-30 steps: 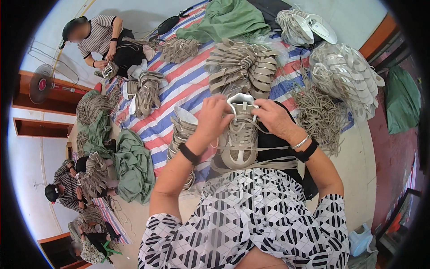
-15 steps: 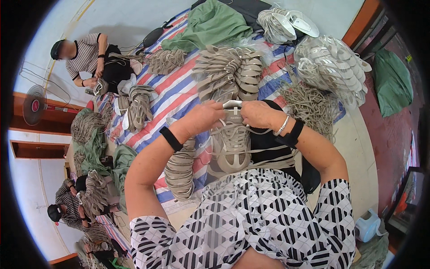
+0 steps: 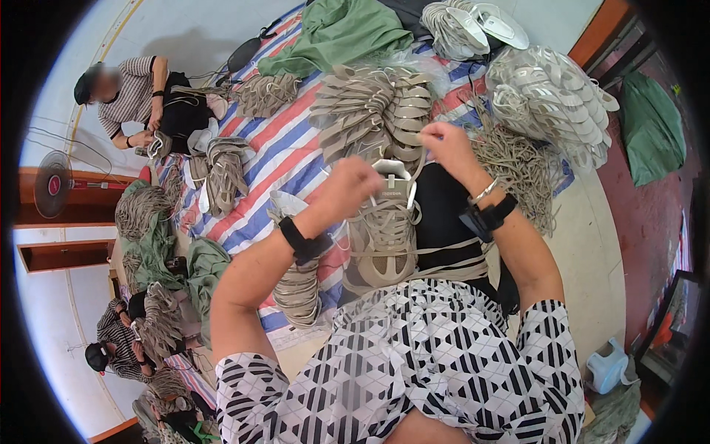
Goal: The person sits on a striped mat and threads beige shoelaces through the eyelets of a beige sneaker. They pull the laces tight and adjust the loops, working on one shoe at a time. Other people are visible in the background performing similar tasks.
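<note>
A beige shoe upper (image 3: 383, 259) lies on my lap with its toe toward me and its tongue away from me. Flat beige laces cross its front. My right hand (image 3: 452, 154) is raised above the shoe's right side, fingers pinched on a shoelace (image 3: 419, 164) that runs up from the collar. Beside the collar's left edge is my left hand (image 3: 347, 189). Its fingers are smeared by motion, so I cannot make out their grip. Black trousers (image 3: 444, 214) show to the right of the shoe.
Stacked beige uppers (image 3: 355, 111) lie ahead on a striped sheet (image 3: 281, 133). Another row (image 3: 297, 292) stands left of my lap. Loose laces (image 3: 518, 166) heap at the right, below bagged uppers (image 3: 551, 100). Two people (image 3: 133, 96) work at the left, near a fan (image 3: 55, 185).
My hands have parted from the shoe's collar. The right hand has lifted up and away with the shoelace; the left has shifted slightly left.
</note>
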`<act>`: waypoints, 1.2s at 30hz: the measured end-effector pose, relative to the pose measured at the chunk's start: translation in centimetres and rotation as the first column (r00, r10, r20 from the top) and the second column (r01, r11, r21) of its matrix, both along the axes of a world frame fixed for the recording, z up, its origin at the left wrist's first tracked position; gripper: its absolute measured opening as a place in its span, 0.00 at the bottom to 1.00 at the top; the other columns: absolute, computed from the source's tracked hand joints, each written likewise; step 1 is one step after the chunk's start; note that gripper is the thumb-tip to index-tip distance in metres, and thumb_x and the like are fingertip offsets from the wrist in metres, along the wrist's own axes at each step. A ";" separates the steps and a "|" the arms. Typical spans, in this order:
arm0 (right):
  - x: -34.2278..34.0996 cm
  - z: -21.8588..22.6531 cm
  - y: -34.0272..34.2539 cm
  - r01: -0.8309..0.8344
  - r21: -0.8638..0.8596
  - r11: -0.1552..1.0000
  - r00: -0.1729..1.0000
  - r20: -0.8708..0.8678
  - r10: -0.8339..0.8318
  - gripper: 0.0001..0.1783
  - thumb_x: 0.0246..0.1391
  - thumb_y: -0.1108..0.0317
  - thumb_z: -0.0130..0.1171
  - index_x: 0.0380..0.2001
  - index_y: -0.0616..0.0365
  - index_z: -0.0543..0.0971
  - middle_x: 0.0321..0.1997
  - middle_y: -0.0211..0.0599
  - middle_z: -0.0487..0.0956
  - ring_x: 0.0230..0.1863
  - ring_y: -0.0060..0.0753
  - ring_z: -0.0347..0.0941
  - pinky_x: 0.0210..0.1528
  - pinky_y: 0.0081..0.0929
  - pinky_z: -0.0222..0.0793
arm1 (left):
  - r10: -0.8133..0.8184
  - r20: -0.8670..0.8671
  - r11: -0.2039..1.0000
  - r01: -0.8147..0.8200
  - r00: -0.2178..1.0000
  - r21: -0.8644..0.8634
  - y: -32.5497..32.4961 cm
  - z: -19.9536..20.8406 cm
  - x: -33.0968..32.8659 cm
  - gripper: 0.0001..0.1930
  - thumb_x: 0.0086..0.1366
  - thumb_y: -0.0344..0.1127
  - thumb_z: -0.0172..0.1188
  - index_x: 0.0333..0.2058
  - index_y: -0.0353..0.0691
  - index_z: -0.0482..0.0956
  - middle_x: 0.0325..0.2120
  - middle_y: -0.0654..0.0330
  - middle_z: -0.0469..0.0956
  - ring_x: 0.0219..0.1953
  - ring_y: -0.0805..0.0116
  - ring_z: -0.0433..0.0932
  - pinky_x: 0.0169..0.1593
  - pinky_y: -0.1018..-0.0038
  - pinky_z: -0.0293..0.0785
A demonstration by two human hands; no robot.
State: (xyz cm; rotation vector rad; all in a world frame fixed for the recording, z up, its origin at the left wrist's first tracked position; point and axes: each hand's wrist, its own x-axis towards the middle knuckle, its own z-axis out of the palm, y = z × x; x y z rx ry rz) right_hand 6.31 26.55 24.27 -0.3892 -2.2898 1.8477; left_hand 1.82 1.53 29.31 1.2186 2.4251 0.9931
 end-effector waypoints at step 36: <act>11.0 0.6 -5.8 -0.273 0.327 0.905 0.938 -0.119 0.326 0.21 0.48 0.79 0.58 0.48 0.56 0.74 0.35 0.34 0.71 0.30 0.27 0.71 0.34 0.23 0.68 | 0.218 0.946 0.626 -0.778 0.239 0.053 -3.6 -3.7 10.6 0.13 0.67 0.37 0.55 0.49 0.41 0.72 0.37 0.65 0.73 0.36 0.77 0.73 0.38 0.79 0.75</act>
